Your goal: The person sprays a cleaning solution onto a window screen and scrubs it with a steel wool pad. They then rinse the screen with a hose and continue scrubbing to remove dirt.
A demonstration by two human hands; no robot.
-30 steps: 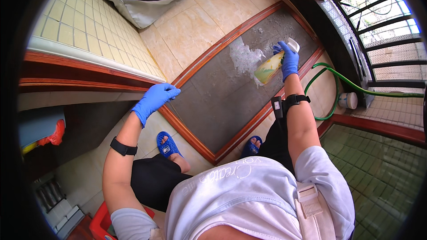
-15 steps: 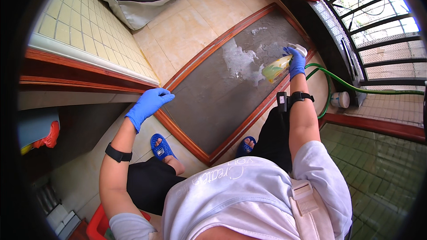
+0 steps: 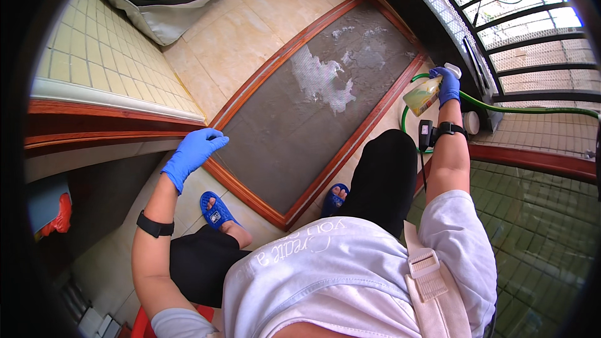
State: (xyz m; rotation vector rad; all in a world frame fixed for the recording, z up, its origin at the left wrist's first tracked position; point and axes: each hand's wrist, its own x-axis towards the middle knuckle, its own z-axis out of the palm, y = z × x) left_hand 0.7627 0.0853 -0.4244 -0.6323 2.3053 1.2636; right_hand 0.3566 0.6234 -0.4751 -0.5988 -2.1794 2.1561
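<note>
My right hand [image 3: 446,87], in a blue glove, grips a spray bottle [image 3: 423,96] by its neck, under the white spray head. The bottle is clear with yellowish liquid and tilts outward beyond the right edge of a framed screen panel [image 3: 285,150]. This panel lies on the floor, with grey mesh inside a reddish-brown frame; pale patches of white foam [image 3: 322,81] cover part of its far half. My left hand [image 3: 195,152], also gloved in blue, hovers by the panel's near left edge, its fingers drawn together and nothing visible in them.
A green hose [image 3: 532,110] loops at the right beside a small white tub [image 3: 471,123]. Barred windows [image 3: 526,37] line the right. A tiled wall [image 3: 100,56] stands at the left, and a covered appliance [image 3: 169,0] behind. My feet in blue slippers [image 3: 218,210] stand at the near edge.
My right hand has carried the spray bottle rightward, from above the panel to beyond its right edge. The view has shifted a little; my left hand keeps about the same place by the frame.
</note>
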